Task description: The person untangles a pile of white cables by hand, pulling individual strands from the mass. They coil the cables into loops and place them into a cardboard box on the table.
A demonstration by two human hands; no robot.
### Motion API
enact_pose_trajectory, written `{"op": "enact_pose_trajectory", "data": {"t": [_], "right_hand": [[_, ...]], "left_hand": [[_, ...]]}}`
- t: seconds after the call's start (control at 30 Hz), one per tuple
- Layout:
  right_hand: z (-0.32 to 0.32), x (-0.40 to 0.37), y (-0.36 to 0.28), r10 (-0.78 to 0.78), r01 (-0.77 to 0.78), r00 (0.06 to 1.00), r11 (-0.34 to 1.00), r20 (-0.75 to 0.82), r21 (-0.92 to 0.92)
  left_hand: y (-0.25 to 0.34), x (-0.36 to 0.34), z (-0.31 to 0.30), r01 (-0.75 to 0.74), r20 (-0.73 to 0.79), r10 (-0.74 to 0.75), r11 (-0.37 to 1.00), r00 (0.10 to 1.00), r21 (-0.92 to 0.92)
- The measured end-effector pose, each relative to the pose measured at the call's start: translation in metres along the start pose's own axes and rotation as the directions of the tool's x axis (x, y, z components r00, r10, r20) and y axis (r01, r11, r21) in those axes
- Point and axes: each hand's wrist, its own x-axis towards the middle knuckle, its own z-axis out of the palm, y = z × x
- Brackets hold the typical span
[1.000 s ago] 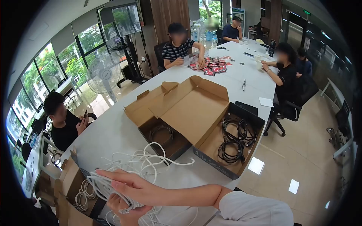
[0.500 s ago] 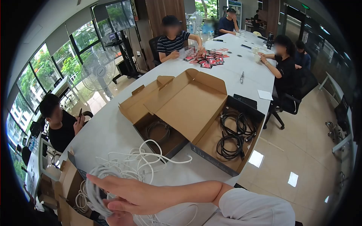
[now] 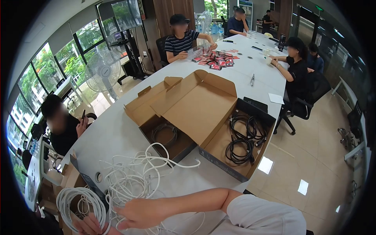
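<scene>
My left hand (image 3: 88, 227) is at the bottom edge and grips a wound coil of white cable (image 3: 74, 203), which hangs over an open cardboard box (image 3: 72, 178) at the table's near left corner. My right hand (image 3: 139, 213) reaches across from the right. Its fingers are curled on the cable strand beside the coil. The rest of the cable lies as a loose white tangle (image 3: 133, 176) on the white table (image 3: 113, 133) just beyond my hands.
Behind the tangle stand two open cardboard boxes, one with a grey coil (image 3: 166, 135) and one with black cables (image 3: 243, 143). Red packets (image 3: 217, 60) lie at the far end. Several people sit around the table. A fan (image 3: 102, 72) stands on the left.
The coil has moved down and left with my left hand, clear of my right hand. My right hand has dropped lower and its fingers have closed on the strand.
</scene>
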Motion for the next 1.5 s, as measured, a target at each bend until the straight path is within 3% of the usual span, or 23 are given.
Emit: {"op": "enact_pose_trajectory", "data": {"t": [0.03, 0.1, 0.17, 0.2, 0.27, 0.3, 0.4, 0.47, 0.5, 0.6, 0.7, 0.8, 0.9, 1.0, 1.03, 1.13, 1.2, 1.3, 1.47, 1.5], "right_hand": [[0.007, 0.007, 0.007, -0.041, 0.049, 0.998, 0.976, -0.044, 0.214], [0.016, 0.020, 0.016, -0.095, 0.166, 0.984, 0.788, -0.148, 0.593], [0.006, 0.020, 0.003, 0.098, -0.069, 0.995, 0.387, 0.034, 0.920], [0.002, 0.021, -0.002, 0.156, -0.177, 0.975, 0.126, 0.156, 0.976], [-0.003, 0.025, 0.013, 0.051, -0.158, 0.985, -0.078, 0.163, 0.984], [-0.005, 0.026, 0.021, -0.001, -0.156, 0.987, -0.182, 0.158, 0.971], [-0.002, 0.028, 0.033, -0.015, -0.044, 0.999, -0.290, 0.041, 0.956], [-0.001, 0.028, 0.031, 0.100, 0.020, 0.995, -0.242, 0.004, 0.970], [-0.001, 0.028, 0.030, 0.158, 0.051, 0.987, -0.215, -0.017, 0.975], [-0.003, 0.028, 0.024, 0.354, 0.141, 0.933, -0.201, -0.062, 0.969], [-0.017, 0.030, 0.025, 0.428, 0.127, 0.904, -0.286, 0.008, 0.950], [-0.020, 0.032, 0.027, 0.575, 0.157, 0.818, -0.254, 0.019, 0.954], [0.000, 0.036, 0.048, 0.579, 0.168, 0.814, -0.186, -0.030, 0.968], [0.015, 0.042, 0.064, 0.591, 0.131, 0.807, -0.183, 0.002, 0.974], [0.017, 0.043, 0.063, 0.585, 0.114, 0.811, -0.206, 0.029, 0.972], [0.017, 0.044, 0.057, 0.554, 0.052, 0.822, -0.303, 0.132, 0.952], [0.010, 0.042, 0.054, 0.512, 0.003, 0.830, -0.403, 0.223, 0.915], [0.001, 0.039, 0.056, 0.368, -0.047, 0.913, -0.341, 0.179, 0.939], [-0.037, 0.020, 0.023, 0.290, -0.018, 0.957, 0.001, 0.017, 1.000], [-0.045, 0.016, 0.014, 0.289, -0.013, 0.957, 0.085, -0.012, 0.996]], "left_hand": [[0.003, -0.001, 0.000, 0.001, 0.018, 0.000, 0.999, 1.000, -0.046], [0.006, -0.003, 0.002, -0.002, 0.038, 0.005, 0.996, 0.999, -0.094], [0.005, -0.004, 0.005, -0.017, 0.037, 0.021, 0.994, 0.999, -0.108], [0.004, -0.003, 0.008, -0.006, 0.006, 0.007, 0.995, 1.000, -0.101], [0.003, -0.002, 0.013, 0.022, -0.059, -0.028, 0.996, 0.998, -0.086], [0.003, 0.000, 0.005, 0.074, 0.005, -0.073, 0.990, 0.997, -0.120], [0.004, 0.003, -0.020, 0.200, 0.136, -0.180, 0.967, 0.974, -0.156], [-0.002, 0.002, -0.013, 0.236, 0.137, -0.216, 0.961, 0.967, -0.147], [0.000, 0.000, -0.006, 0.234, 0.049, -0.230, 0.967, 0.972, -0.104], [0.002, 0.002, -0.020, 0.264, 0.239, -0.234, 0.959, 0.942, -0.101], [0.005, 0.003, -0.025, 0.226, 0.233, -0.197, 0.968, 0.952, -0.107], [0.009, 0.002, -0.021, 0.252, 0.287, -0.197, 0.952, 0.938, -0.171], [0.019, -0.001, -0.014, 0.352, 0.326, -0.252, 0.887, 0.911, -0.298], [0.035, 0.000, -0.010, 0.320, 0.361, -0.189, 0.881, 0.913, -0.348], [0.032, -0.001, -0.003, 0.342, 0.369, -0.157, 0.788, 0.916, -0.512], [0.043, -0.002, 0.004, 0.323, 0.306, -0.164, 0.737, 0.938, -0.594], [0.042, -0.004, 0.011, 0.328, 0.349, -0.127, 0.718, 0.929, -0.614], [0.043, -0.004, 0.005, 0.310, 0.304, -0.155, 0.762, 0.940, -0.569], [0.041, 0.003, -0.004, 0.205, 0.016, -0.227, 0.846, 0.974, -0.493], [0.042, 0.004, -0.005, 0.203, 0.021, -0.222, 0.842, 0.975, -0.499]]}}
